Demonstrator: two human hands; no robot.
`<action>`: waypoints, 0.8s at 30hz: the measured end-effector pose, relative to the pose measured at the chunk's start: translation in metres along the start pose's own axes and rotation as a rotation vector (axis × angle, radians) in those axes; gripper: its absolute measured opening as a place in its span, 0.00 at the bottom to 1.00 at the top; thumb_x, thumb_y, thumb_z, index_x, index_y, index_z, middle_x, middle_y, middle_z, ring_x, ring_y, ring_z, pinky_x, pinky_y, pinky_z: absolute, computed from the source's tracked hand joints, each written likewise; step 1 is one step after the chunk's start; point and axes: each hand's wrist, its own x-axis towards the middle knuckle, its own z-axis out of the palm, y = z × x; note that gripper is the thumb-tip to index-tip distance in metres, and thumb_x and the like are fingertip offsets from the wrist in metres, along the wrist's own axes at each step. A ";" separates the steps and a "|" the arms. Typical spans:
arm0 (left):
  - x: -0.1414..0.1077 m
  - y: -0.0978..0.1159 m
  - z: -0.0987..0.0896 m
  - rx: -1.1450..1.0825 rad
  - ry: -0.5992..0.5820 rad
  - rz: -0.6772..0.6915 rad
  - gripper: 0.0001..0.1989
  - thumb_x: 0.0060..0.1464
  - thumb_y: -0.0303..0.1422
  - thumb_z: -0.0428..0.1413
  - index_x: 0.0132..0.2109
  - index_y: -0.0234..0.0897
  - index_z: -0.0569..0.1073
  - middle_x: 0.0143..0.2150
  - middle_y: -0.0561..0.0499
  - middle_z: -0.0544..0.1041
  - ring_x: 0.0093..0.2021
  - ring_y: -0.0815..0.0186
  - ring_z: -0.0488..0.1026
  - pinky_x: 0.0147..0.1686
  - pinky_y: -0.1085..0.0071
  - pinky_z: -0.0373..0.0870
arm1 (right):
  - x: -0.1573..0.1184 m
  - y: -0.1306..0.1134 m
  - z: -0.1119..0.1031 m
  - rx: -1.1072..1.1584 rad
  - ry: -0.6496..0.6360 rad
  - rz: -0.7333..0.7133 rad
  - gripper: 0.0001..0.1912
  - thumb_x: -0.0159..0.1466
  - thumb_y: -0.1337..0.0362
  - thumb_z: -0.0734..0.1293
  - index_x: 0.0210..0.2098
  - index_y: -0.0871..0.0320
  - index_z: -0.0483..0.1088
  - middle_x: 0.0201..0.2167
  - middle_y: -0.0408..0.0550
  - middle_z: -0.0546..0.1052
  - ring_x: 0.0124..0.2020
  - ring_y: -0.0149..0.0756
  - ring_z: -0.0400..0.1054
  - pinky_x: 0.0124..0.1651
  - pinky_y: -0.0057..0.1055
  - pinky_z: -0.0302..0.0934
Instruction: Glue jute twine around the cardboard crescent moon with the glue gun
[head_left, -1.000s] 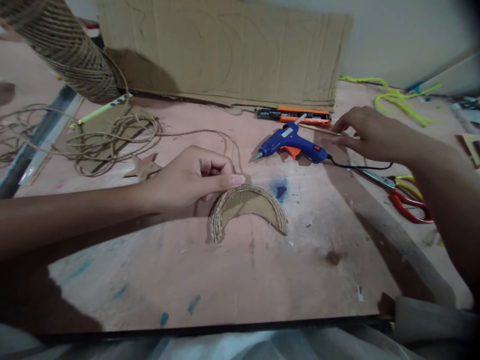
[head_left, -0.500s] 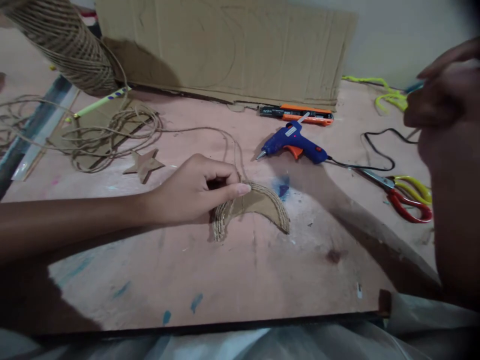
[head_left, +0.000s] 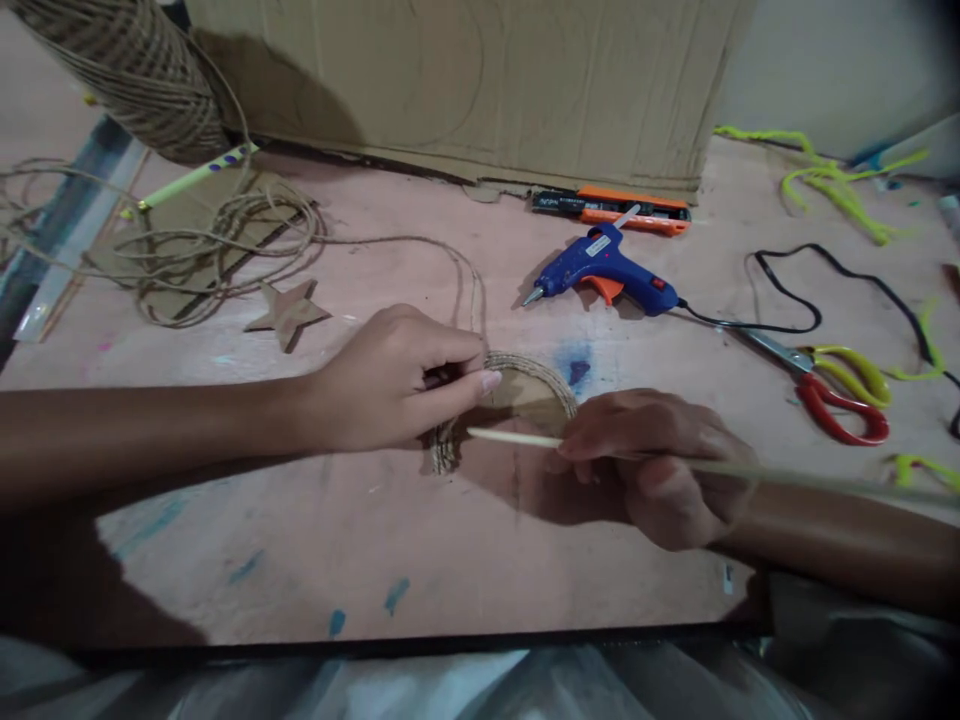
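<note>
The left grip (head_left: 409, 385) pinches the top edge of the twine-edged cardboard crescent (head_left: 526, 388), which it partly covers. The right grip (head_left: 660, 435) is closed around a thin stick (head_left: 517, 437) (its pale tip points toward the left grip). Beyond both grips, the blue glue gun (head_left: 615, 268) lies on the counter (head_left: 300, 530).

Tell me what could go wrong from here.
The stick in the right hand points toward the left hand, which pinches the crescent; a slip might poke skin. The glue gun lies nearby with its nozzle bare, so a stray brush could burn if it is hot.
</note>
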 end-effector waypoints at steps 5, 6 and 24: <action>0.001 0.002 -0.002 -0.032 -0.029 -0.063 0.22 0.81 0.32 0.60 0.31 0.38 0.73 0.24 0.61 0.69 0.23 0.75 0.63 0.29 0.75 0.56 | 0.008 -0.016 0.001 0.021 -0.033 0.012 0.14 0.88 0.63 0.67 0.45 0.57 0.80 0.36 0.48 0.81 0.33 0.36 0.77 0.37 0.32 0.73; 0.002 0.002 -0.002 -0.038 -0.031 -0.077 0.23 0.81 0.33 0.60 0.31 0.38 0.73 0.24 0.60 0.69 0.24 0.75 0.63 0.29 0.74 0.56 | 0.008 -0.018 0.000 0.022 -0.044 0.025 0.16 0.89 0.63 0.66 0.44 0.56 0.79 0.35 0.46 0.79 0.31 0.35 0.73 0.37 0.32 0.71; -0.003 -0.005 -0.005 -0.005 -0.076 -0.077 0.22 0.82 0.34 0.62 0.33 0.40 0.74 0.25 0.57 0.72 0.25 0.72 0.64 0.29 0.69 0.58 | 0.013 -0.004 0.004 0.073 -0.106 0.002 0.11 0.85 0.67 0.66 0.46 0.57 0.80 0.34 0.45 0.82 0.32 0.34 0.75 0.36 0.31 0.66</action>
